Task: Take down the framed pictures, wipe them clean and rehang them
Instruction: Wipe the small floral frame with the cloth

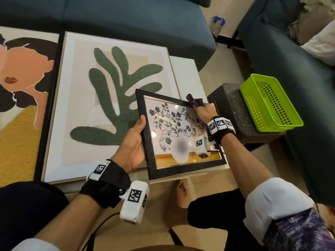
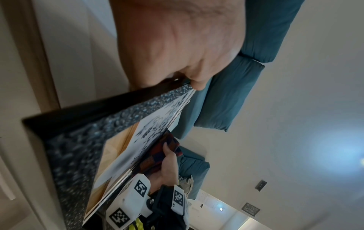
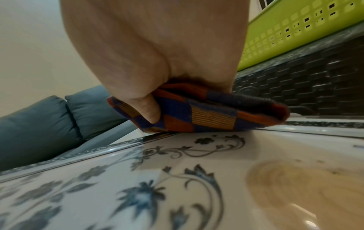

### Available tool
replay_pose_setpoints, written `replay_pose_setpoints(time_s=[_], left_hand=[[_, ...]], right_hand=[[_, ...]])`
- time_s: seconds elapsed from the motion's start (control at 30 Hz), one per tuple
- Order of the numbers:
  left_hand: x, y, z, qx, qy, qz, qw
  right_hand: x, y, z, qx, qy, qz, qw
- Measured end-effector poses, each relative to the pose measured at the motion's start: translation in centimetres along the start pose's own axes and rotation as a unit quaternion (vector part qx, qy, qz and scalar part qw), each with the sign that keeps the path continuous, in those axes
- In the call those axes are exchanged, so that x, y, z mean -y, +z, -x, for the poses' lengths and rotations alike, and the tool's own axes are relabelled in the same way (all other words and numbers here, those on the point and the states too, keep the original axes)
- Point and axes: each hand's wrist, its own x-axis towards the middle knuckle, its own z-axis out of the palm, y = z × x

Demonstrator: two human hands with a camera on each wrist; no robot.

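Observation:
A small picture with a black textured frame (image 1: 145,134) and blue flowers under glass (image 3: 138,194) is held tilted above the table. My left hand (image 1: 135,142) grips its left edge, thumb on the front (image 2: 195,84). My right hand (image 1: 204,110) holds a folded blue, red and orange checked cloth (image 3: 206,113) and presses it on the glass at the frame's top right corner (image 1: 194,101). In the left wrist view the cloth (image 2: 163,149) shows behind the frame's edge (image 2: 78,147).
Two large framed pictures lie flat on the table: a green plant shape (image 1: 116,91) and a face in orange and black (image 1: 20,84). A lime green basket (image 1: 268,102) sits on a dark woven box (image 1: 230,109) at the right. Blue sofas (image 1: 137,19) surround the table.

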Motion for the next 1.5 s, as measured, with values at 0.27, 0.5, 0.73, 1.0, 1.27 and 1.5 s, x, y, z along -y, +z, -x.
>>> replay_pose_setpoints(time_s=[0.27,0.5,0.73,1.0,1.27,1.5], left_hand=[[0.1,-0.3,-0.3,0.0,-0.004,0.001,1.0],[0.0,-0.3,-0.4,0.006,-0.004,0.009,1.0],[0.0,-0.4,-0.7,0.005,0.001,0.056,0.998],[0.0,-0.3,-0.9,-0.005,0.008,0.056,0.998],[-0.5,-1.0,-0.9,0.008,0.018,0.096,0.995],[-0.5,-1.7,-0.6,0.035,0.002,0.103,0.994]], right_hand=[[3.2,2.0,2.4,0.036,-0.092,0.031,0.995],[6.4,3.7,4.4,0.047,-0.149,0.051,0.986],[9.2,4.9,6.6,0.053,-0.194,0.086,0.976],[11.3,5.3,8.4,0.069,-0.253,0.082,0.962],[10.9,4.8,9.7,0.094,-0.286,0.092,0.949],[8.9,3.8,12.0,0.116,-0.305,0.11,0.939]])
